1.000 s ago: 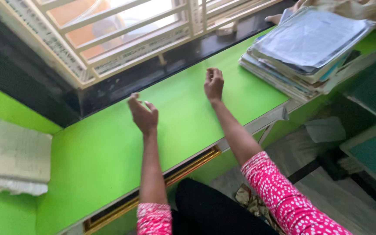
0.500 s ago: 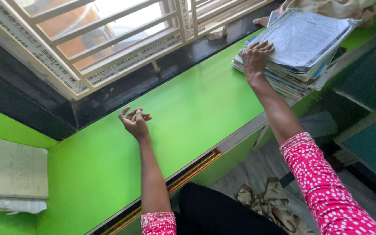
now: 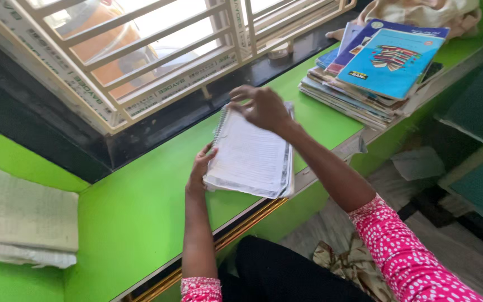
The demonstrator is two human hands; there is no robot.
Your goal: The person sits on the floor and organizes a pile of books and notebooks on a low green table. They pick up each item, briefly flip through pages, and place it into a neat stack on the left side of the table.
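While lifted over the green desk (image 3: 141,212), spiral notebook (image 3: 251,154) gripped two-handed: left hand (image 3: 199,166) closed on its nine o'clock edge for support, right hand (image 3: 264,107) pinching the twelve o'clock edge, steadying it. Book stack (image 3: 373,70) at two o'clock, beside the window grille (image 3: 157,56).

Worktop (image 3: 141,212) is showing bright green. Notebook (image 3: 250,156) is showing white ruled pages. Sleeve (image 3: 409,257) is showing pink with white dots. Top book (image 3: 389,64) is showing blue.
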